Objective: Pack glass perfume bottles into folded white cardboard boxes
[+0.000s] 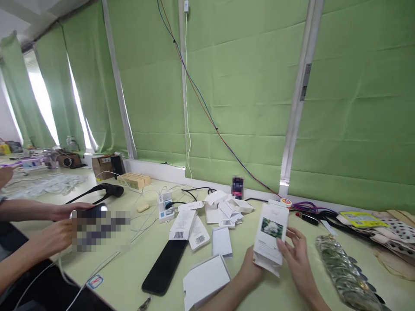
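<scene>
The left hand (251, 270) is mostly hidden behind the white box (271, 237); its fingers cannot be seen. Left of the box, a pixelated patch (100, 229) covers whatever a co-worker's hands (61, 235) hold. Behind the box, a small upright item (237, 187) is also blurred. Barcode labels (179, 235) left of the box are too small to read.

The small box (271, 235) looks like smooth white card with a shiny printed picture. The flat pieces (205, 280) near it are matt white card too. The black phone (164, 267) is glossy — like glass. The tabletop (129, 268) is smooth and dull — pale green.
</scene>
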### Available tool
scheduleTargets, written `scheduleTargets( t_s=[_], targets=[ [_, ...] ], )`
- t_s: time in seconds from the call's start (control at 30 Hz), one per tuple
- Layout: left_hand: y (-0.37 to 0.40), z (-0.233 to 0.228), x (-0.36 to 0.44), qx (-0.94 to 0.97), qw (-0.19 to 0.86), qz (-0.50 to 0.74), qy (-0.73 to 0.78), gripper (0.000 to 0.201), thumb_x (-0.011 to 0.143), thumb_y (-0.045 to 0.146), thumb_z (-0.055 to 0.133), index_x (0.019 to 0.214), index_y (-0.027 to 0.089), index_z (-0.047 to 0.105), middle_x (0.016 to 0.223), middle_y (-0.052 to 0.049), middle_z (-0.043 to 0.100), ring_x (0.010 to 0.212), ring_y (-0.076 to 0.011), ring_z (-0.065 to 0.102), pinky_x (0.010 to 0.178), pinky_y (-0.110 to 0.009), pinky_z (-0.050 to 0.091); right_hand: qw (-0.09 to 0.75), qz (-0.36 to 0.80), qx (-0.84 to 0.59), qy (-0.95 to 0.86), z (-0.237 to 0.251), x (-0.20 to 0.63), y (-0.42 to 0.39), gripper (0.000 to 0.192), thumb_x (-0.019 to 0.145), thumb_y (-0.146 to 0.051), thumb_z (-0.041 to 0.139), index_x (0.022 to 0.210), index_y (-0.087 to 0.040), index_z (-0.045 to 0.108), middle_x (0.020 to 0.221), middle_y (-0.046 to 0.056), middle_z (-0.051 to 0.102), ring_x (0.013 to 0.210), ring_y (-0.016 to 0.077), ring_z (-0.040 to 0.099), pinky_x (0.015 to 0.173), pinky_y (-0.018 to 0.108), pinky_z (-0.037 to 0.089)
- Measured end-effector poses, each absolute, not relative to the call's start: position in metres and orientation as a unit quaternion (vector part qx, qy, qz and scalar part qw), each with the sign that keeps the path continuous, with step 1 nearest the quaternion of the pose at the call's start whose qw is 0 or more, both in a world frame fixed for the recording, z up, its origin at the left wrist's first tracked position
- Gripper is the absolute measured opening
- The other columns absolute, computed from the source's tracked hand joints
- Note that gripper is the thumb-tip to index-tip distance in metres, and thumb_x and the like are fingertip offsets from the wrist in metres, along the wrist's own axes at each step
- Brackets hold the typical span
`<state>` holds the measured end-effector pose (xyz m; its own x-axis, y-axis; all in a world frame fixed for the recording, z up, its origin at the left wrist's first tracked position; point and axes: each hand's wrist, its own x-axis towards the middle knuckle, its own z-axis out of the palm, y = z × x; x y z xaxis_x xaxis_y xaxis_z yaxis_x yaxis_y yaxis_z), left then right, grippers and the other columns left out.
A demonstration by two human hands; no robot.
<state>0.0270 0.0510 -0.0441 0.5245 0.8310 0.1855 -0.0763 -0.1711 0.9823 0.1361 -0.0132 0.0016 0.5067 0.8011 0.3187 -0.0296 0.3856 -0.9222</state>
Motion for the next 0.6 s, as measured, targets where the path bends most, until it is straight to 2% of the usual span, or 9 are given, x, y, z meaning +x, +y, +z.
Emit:
scheduleTargets(
  t_s=[0.1, 0.2, 0.37, 0.5, 0.6],
  targets=[
    [0.056, -0.046, 0.028, 0.637, 0.593, 0.406, 0.28, 0.025, 0.075, 0.037, 0.067, 0.081, 0.013, 0.069, 0.084, -0.006, 0.069, 0.083, -0.0234, 0.06, 0.076, -0.033, 0.045, 0.735, 0.33, -0.483, -0.341, -0.029, 0.162, -0.021, 0.07, 0.07, -0.052, 0.068, 0.126, -0.029, 0.033, 0.123, 0.008, 0.053, 0.104, 0.0256, 0.06, 0.078, 0.035, 0.054],
    [0.057, -0.045, 0.028, 0.592, 0.618, 0.422, 0.3, 0.034, 0.075, 0.047, 0.063, 0.078, 0.013, 0.067, 0.074, -0.004, 0.066, 0.072, -0.0193, 0.057, 0.068, -0.029, 0.042, 0.724, 0.357, -0.488, -0.331, -0.043, 0.166, -0.022, 0.069, 0.072, -0.056, 0.065, 0.128, -0.028, 0.035, 0.126, 0.008, 0.054, 0.11, 0.0265, 0.057, 0.082, 0.035, 0.053],
    [0.046, -0.027, 0.022, 0.564, 0.657, 0.432, 0.252, 0.051, 0.082, 0.062, 0.048, 0.086, 0.013, 0.063, 0.08, -0.005, 0.065, 0.074, -0.0172, 0.057, 0.068, -0.027, 0.042, 0.704, 0.349, -0.488, -0.381, -0.035, 0.154, -0.021, 0.069, 0.076, -0.053, 0.063, 0.133, -0.028, 0.032, 0.124, 0.009, 0.052, 0.101, 0.0251, 0.062, 0.08, 0.034, 0.053],
    [0.042, -0.016, 0.02, 0.555, 0.688, 0.411, 0.223, 0.046, 0.074, 0.05, 0.067, 0.099, 0.013, 0.059, 0.086, -0.008, 0.068, 0.074, -0.0184, 0.062, 0.067, -0.026, 0.044, 0.688, 0.378, -0.474, -0.4, -0.033, 0.154, -0.022, 0.07, 0.08, -0.054, 0.057, 0.138, -0.03, 0.026, 0.132, 0.011, 0.046, 0.096, 0.0243, 0.064, 0.077, 0.035, 0.054],
    [0.042, -0.013, 0.019, 0.524, 0.697, 0.428, 0.237, 0.054, 0.074, 0.044, 0.071, 0.116, 0.016, 0.051, 0.088, -0.009, 0.068, 0.076, -0.02, 0.064, 0.069, -0.028, 0.047, 0.668, 0.405, -0.452, -0.431, -0.039, 0.157, -0.02, 0.073, 0.082, -0.053, 0.056, 0.142, -0.029, 0.022, 0.14, 0.012, 0.039, 0.1, 0.0248, 0.063, 0.082, 0.037, 0.052]
  ],
)
